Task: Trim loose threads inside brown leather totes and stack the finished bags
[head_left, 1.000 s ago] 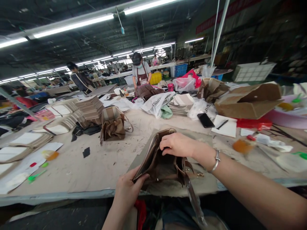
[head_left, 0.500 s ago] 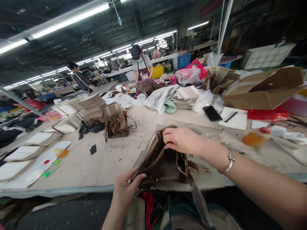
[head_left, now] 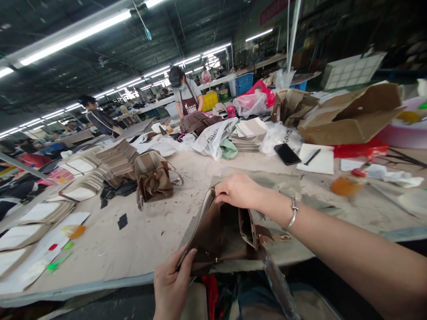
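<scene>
A brown handbag [head_left: 213, 231] lies at the table's near edge with its mouth spread wide, so its dark inside shows. My left hand [head_left: 175, 280] pinches the near left corner of its rim between thumb and fingers. At the far end of the same rim, my right hand [head_left: 235, 191] grips the edge with bent fingers, some hidden behind the hand. A strap wrapped in clear plastic [head_left: 275, 284] hangs from the bag over the table edge. A small metal buckle [head_left: 285, 237] shows on a brown tab at its right side.
Another brown bag [head_left: 155, 178] stands farther back, beside stacked panels [head_left: 118, 155]. A black phone [head_left: 287, 154], a pen [head_left: 312, 157] on white paper and a jar of amber glue [head_left: 348, 184] lie to the right. Across the table a co-worker [head_left: 188, 95] handles dark brown material.
My right hand has shifted from inside the mouth to the far rim, drawing the bag's left side straighter. The whole view has swung slightly, moving the background left.
</scene>
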`<state>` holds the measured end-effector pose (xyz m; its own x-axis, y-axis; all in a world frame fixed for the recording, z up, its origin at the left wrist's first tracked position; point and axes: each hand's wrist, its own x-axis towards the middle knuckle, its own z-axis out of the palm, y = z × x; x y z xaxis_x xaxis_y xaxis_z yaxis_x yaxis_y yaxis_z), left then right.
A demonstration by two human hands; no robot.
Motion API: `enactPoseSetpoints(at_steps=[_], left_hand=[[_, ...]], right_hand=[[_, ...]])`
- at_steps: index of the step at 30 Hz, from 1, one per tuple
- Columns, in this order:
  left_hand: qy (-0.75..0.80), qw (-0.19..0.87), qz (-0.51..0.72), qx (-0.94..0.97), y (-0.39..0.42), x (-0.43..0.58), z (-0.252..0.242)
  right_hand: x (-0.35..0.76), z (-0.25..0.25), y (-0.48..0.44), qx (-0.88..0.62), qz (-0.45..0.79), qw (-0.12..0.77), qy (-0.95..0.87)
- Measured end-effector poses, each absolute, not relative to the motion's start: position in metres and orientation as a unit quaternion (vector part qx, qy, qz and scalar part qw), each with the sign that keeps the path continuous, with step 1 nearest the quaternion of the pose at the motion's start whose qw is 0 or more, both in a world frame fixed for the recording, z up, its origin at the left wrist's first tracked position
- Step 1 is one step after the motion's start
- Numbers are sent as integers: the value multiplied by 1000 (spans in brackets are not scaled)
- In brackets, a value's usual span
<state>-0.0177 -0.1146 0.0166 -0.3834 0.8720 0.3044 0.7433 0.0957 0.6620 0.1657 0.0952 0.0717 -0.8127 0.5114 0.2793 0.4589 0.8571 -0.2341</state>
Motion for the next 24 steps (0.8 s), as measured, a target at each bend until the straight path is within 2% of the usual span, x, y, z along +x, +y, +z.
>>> enactPoseSetpoints(at_steps=[15, 24], left_hand=[[695, 78, 413, 583, -109, -8, 20], [692, 85, 395, 598, -111, -10, 20]], right_hand=[[156, 73, 101, -273, 61, 158, -947], [151, 73, 110, -218, 42, 142, -965]])
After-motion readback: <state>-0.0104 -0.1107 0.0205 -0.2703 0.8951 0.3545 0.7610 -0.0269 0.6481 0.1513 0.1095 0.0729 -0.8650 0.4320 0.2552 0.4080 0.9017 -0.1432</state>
